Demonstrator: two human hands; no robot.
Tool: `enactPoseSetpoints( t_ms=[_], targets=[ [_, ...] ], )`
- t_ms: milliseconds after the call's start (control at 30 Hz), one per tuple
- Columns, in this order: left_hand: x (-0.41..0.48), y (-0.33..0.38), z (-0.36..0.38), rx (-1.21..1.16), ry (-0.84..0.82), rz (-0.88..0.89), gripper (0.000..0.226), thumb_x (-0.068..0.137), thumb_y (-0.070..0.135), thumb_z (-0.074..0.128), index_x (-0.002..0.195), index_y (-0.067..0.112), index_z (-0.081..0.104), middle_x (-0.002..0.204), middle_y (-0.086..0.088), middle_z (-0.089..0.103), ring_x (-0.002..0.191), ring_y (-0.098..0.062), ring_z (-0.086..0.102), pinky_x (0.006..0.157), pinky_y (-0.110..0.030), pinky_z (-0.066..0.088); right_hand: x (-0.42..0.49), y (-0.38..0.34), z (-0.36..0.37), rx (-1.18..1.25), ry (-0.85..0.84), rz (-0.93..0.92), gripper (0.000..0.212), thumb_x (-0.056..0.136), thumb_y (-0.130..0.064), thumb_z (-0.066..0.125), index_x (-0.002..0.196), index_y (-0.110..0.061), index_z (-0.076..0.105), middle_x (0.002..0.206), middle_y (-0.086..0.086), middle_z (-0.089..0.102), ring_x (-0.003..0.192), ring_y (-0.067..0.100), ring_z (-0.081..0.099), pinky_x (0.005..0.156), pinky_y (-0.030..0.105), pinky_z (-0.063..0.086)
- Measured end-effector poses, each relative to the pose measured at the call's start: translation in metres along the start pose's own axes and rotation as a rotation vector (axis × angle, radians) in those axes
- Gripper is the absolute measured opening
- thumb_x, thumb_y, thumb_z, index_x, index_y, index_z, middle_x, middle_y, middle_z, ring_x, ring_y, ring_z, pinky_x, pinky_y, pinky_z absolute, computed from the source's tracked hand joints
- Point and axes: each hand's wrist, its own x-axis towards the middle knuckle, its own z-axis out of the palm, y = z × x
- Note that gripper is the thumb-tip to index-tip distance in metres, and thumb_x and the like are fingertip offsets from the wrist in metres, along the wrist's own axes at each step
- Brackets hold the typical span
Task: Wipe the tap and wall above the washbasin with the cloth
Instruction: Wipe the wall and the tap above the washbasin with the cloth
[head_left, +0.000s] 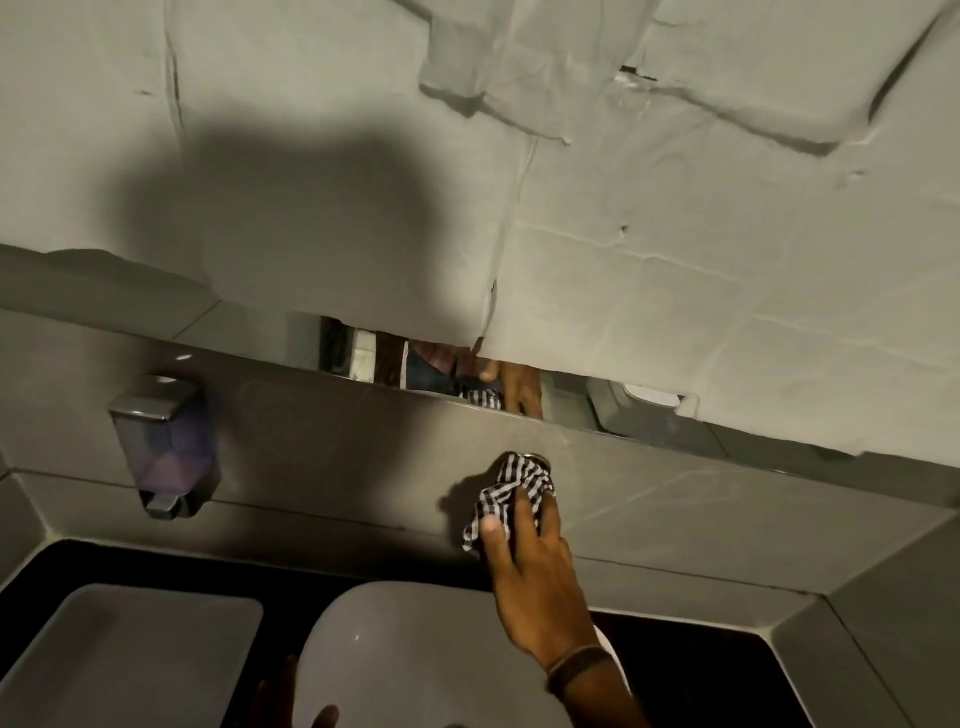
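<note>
My right hand (535, 566) grips a black-and-white checked cloth (511, 493) and presses it over the wall-mounted tap, of which only a sliver of chrome (535, 457) shows above the cloth. The grey tiled wall (337, 436) runs behind it. Below sits the white oval washbasin (415, 654). Only the fingertips of my left hand (296, 701) show at the bottom edge, spread apart over the basin rim, holding nothing. Above the tiles, a mirror (566, 400) is mostly covered by crumpled paper sheets (675, 260).
A soap dispenser (166, 447) with purple liquid hangs on the wall at the left. A white rectangular tray (124, 660) lies on the black counter (727, 670) left of the basin. A side wall closes in at the right.
</note>
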Motion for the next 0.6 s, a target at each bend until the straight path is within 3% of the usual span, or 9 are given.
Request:
enactPoseSetpoints(
  t_ms=[67,133,200,367,500,600],
  targets=[
    [-0.012,0.012,0.001,0.089,0.064,0.055,0.103,0.036,0.095,0.053,0.128,0.058,0.027,0.149,-0.013,0.031,0.138,-0.012,0.040,0.116,-0.054,0.021,0.015,-0.008,0.000,0.027,0.082,0.076,0.050,0.102,-0.056,0.025,0.145,-0.032,0.034,0.157,0.013,0.040,0.134,0.034,0.053,0.111,0.046,0.047],
    [-0.020,0.010,0.010,0.174,0.065,-0.009,0.114,0.060,0.095,0.022,0.139,0.016,0.041,0.143,-0.021,0.044,0.130,-0.036,0.050,0.107,-0.061,0.035,0.042,-0.012,-0.002,0.080,0.122,0.244,0.042,0.105,-0.048,0.033,0.128,-0.017,0.052,0.134,0.018,0.063,0.117,0.039,0.064,0.101,0.045,0.053],
    [-0.026,0.007,0.014,0.298,-0.020,-0.038,0.116,0.071,0.087,0.009,0.138,-0.001,0.042,0.138,-0.028,0.051,0.120,-0.046,0.055,0.099,-0.060,0.044,0.062,-0.015,-0.007,0.077,0.060,0.340,0.046,0.104,-0.048,0.038,0.118,-0.013,0.064,0.124,0.020,0.070,0.112,0.039,0.066,0.097,0.040,0.051],
    [-0.025,-0.003,0.022,0.414,0.124,-0.055,0.118,0.068,0.087,-0.004,0.145,0.007,0.033,0.146,-0.021,0.046,0.127,-0.038,0.051,0.107,-0.054,0.039,0.061,-0.011,-0.005,0.099,0.054,0.420,0.052,0.100,-0.060,0.041,0.115,-0.017,0.065,0.121,0.015,0.072,0.100,0.031,0.063,0.085,0.035,0.042],
    [-0.015,-0.012,0.025,0.465,0.141,-0.036,0.105,0.079,0.080,0.005,0.138,0.000,0.041,0.137,-0.027,0.053,0.117,-0.043,0.058,0.097,-0.057,0.046,0.016,0.007,0.015,0.023,0.170,0.296,0.045,0.098,-0.059,0.046,0.115,-0.018,0.053,0.114,0.013,0.074,0.106,0.038,0.069,0.088,0.042,0.052],
    [-0.019,-0.008,0.024,0.439,0.157,-0.054,0.114,0.071,0.085,-0.001,0.144,0.007,0.037,0.143,-0.022,0.049,0.125,-0.040,0.053,0.105,-0.056,0.041,0.038,-0.001,0.010,0.037,0.123,0.361,0.043,0.098,-0.051,0.050,0.119,-0.014,0.059,0.117,0.016,0.074,0.108,0.037,0.069,0.094,0.041,0.054]
  ],
)
